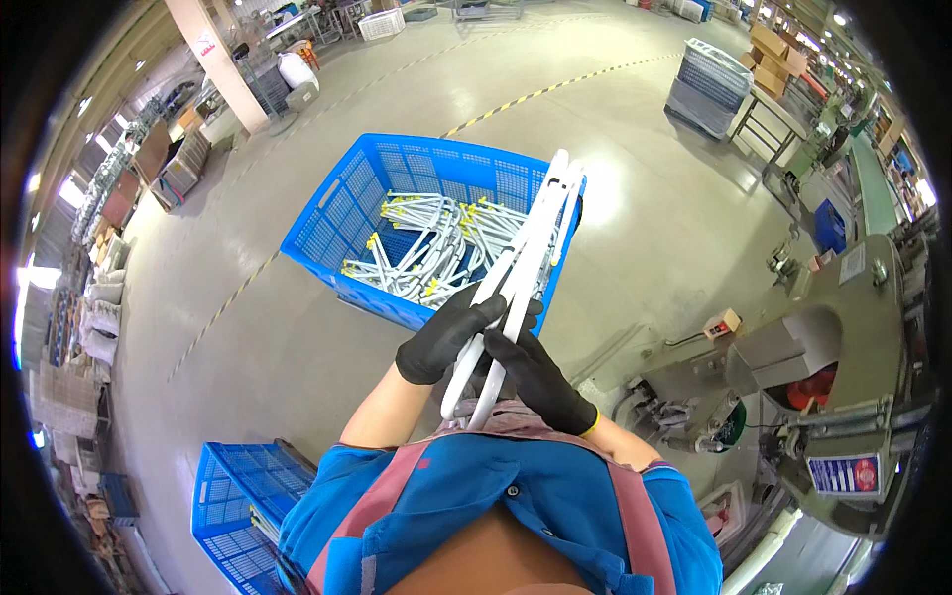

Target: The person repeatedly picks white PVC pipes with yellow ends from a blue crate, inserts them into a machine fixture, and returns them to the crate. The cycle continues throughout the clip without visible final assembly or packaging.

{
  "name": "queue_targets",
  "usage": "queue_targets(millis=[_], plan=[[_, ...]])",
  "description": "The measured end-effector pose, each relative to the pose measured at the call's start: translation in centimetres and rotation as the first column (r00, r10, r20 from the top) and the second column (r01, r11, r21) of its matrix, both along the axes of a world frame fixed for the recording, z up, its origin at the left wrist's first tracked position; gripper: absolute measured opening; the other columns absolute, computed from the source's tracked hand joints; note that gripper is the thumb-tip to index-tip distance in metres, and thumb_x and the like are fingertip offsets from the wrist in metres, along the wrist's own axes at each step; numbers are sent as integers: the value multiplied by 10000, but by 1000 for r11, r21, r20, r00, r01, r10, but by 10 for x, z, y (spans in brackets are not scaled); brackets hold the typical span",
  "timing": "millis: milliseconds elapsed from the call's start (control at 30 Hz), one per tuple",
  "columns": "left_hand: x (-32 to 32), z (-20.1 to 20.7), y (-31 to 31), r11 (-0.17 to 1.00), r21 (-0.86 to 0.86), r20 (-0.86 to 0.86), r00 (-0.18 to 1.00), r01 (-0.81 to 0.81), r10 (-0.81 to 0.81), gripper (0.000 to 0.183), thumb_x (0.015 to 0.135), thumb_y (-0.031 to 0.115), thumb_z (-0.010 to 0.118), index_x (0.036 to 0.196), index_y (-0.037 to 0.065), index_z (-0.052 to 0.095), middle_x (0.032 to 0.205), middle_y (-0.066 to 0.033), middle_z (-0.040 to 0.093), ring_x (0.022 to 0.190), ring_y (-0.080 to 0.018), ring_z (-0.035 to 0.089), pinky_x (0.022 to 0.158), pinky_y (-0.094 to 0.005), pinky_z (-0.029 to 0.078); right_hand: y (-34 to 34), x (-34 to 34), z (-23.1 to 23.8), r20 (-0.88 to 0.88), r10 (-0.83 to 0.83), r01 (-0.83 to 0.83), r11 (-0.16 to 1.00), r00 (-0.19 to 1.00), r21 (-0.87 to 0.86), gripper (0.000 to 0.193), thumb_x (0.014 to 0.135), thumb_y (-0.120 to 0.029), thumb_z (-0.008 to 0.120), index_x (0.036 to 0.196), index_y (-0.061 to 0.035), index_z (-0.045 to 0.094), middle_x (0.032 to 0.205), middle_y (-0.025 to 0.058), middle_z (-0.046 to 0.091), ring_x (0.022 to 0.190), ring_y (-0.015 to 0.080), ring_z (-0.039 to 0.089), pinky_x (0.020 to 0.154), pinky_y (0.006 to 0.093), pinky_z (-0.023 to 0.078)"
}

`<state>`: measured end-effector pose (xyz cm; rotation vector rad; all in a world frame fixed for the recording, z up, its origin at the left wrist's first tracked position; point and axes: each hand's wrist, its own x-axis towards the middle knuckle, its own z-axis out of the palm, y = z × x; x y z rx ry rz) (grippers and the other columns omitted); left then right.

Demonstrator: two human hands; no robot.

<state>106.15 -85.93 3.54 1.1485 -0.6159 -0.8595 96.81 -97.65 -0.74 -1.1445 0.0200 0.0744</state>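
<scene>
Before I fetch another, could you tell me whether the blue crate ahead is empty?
Not empty: the blue crate holds a loose pile of white bent tubes across its floor.

Second blue crate (238, 496) lower left, grey machine (843, 377) right, stacked grey crates (709, 87) beyond

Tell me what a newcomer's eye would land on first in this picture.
First, the bundle of long white bent tubes held up at the centre, gripped by the left hand and the right hand, both in black gloves. Just behind it, a bright blue plastic crate sits on the shiny floor, holding more white tubes with yellow end caps. At the right stands a grey machine.
</scene>
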Motion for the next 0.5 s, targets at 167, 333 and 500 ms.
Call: queue_targets(millis=[167,333,500], plan=[[-32,3,20,989,147,55,998,-14,6,550,905,278,513,1347,-31,402,1170,-134,589,1029,-190,559,893,-316,434,-32,-14,-12,-27,10,-18,941,1000,-339,352,947,-296,510,1139,-2,481,811,138,591,731,263,592,727,319,486],[-57,-2,41,971,190,-28,990,143,-140,484,940,267,542,1325,2,418,1095,-103,613,893,-160,595,801,-314,492,-63,-11,-23,248,-303,389,649,920,-653,481,979,-441,390,968,-16,616,854,73,655,708,203,633,665,339,505],[-75,-12,99,931,277,-14,970,239,-245,474,935,271,551,1296,-6,421,1076,-146,630,846,-179,626,745,-312,514,-31,2,-52,27,-336,236,715,942,658,443,948,-401,492,1220,-52,489,1074,188,598,1020,313,599,900,460,487]])
